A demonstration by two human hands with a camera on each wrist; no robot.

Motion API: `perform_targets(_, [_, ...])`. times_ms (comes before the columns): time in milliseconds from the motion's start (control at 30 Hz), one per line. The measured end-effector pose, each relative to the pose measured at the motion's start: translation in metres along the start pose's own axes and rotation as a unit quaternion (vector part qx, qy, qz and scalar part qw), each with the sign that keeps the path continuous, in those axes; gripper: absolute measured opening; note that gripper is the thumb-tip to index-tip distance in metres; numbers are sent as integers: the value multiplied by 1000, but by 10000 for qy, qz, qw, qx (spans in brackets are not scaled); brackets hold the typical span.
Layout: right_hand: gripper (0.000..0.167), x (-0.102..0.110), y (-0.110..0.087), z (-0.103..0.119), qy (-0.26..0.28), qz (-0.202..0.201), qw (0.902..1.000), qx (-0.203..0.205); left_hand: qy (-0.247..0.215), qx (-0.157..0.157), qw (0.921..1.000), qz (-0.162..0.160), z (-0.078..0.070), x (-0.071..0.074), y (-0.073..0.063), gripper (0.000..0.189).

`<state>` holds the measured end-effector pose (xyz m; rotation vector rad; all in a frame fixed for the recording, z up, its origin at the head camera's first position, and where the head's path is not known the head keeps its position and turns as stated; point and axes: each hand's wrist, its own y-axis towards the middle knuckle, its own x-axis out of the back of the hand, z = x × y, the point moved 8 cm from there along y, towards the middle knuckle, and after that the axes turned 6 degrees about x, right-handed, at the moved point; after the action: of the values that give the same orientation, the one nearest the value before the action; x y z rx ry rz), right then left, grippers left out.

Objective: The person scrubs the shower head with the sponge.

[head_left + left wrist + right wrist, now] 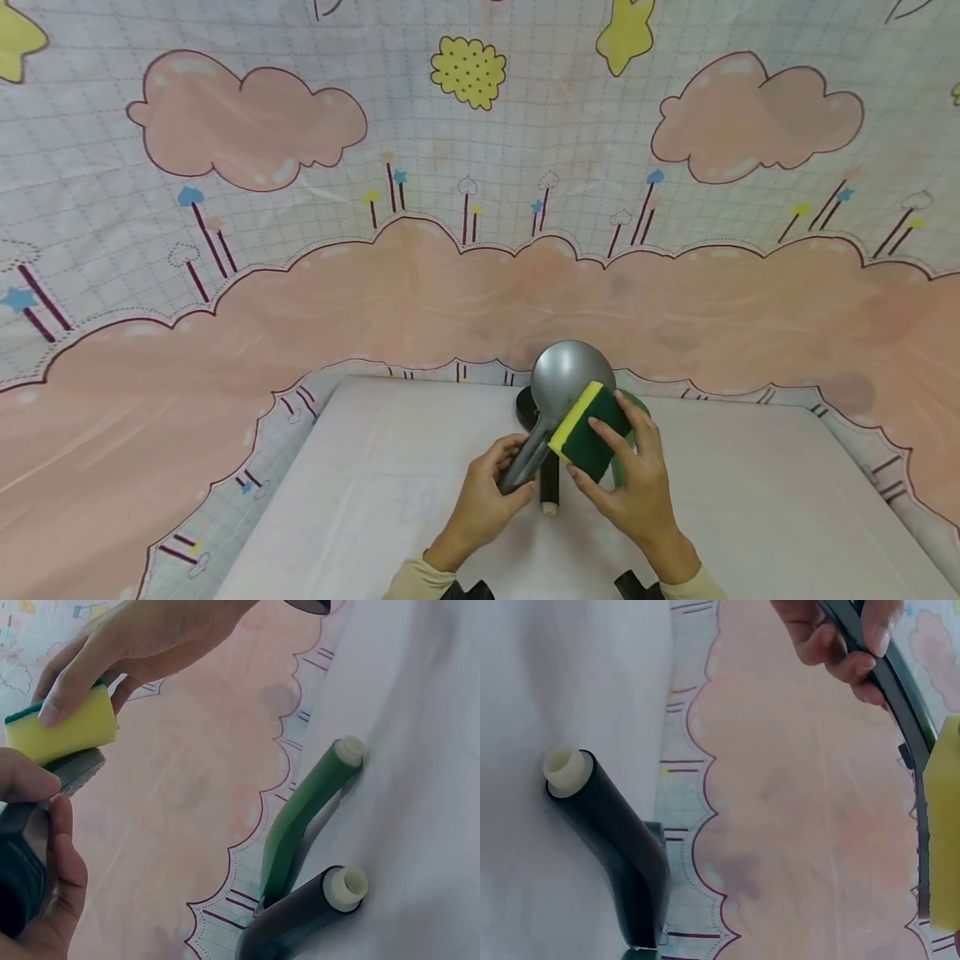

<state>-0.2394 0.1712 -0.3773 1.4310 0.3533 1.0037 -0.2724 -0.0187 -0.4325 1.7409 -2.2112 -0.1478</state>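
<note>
A grey shower head (573, 371) is held up above the table, its smooth rounded back toward the head camera. My left hand (483, 500) grips it by the lower handle. With thumb and fingers, my right hand (637, 492) holds a yellow and green sponge (596, 437), yellow side right at the shower head's neck and back. In the left wrist view the sponge (71, 731) covers part of the head. Below, on the table, lie a black shower head (307, 922) and a green shower head (307, 802), both partly hidden in the head view.
The white table (360, 492) reaches past both hands on each side. Behind it hangs a cloth (247, 358) printed with clouds and stars. A black wrist device (468, 592) sits at the left cuff, another (637, 587) at the right.
</note>
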Motion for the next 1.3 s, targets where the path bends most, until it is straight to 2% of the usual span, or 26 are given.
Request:
perform_targets(200, [60, -3, 0, 8, -19, 64, 9999, 125, -247, 216, 9995, 39, 4, 3, 0, 54])
perform_targets(533, [61, 4, 5, 7, -72, 7, 9994, 344, -596, 166, 9980, 98, 3, 4, 0, 49])
perform_targets(667, [62, 10, 5, -1, -73, -65, 9998, 148, -626, 67, 9978, 204, 3, 3, 0, 49])
perform_targets(1033, [67, 29, 2, -30, 269, -278, 9975, -597, -265, -394, 9987, 196, -3, 1, -3, 46])
perform_targets(1300, [68, 27, 0, -30, 216, -226, 9969, -721, -206, -493, 9984, 177, -7, 0, -5, 46])
